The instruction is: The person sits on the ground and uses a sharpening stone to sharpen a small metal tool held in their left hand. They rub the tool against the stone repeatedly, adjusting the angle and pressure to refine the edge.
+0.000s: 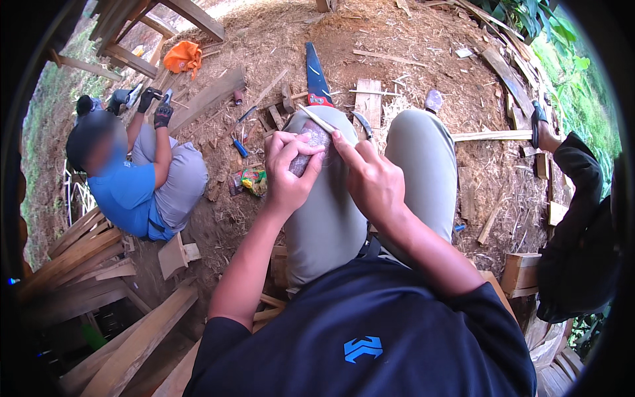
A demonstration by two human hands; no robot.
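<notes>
Over my left knee, my left hand (pixel 291 157) is closed around a mottled purple-grey stone (pixel 316 137), thumb and fingers on its sides. My right hand (pixel 374 177) grips a slim, pale, pointed piece (pixel 319 120) that looks like wood. Its index finger presses along the near end, and the piece slants up and left across the top of the stone. Just beyond the right fingers shows a curved metal blade (pixel 362 124); I cannot tell whether that hand holds it. Past my left knee lies a saw (pixel 317 76) with a dark blade and a red part near the knee.
At left crouches a person in a blue shirt (pixel 129 188) with gloved hands. Another person's dark-clothed leg (pixel 574 165) is at right. Wood scraps, a blue-handled tool (pixel 239 148), an orange bag (pixel 183 57) and a second stone (pixel 434 100) lie on the ground. Planks (pixel 142 344) are stacked lower left.
</notes>
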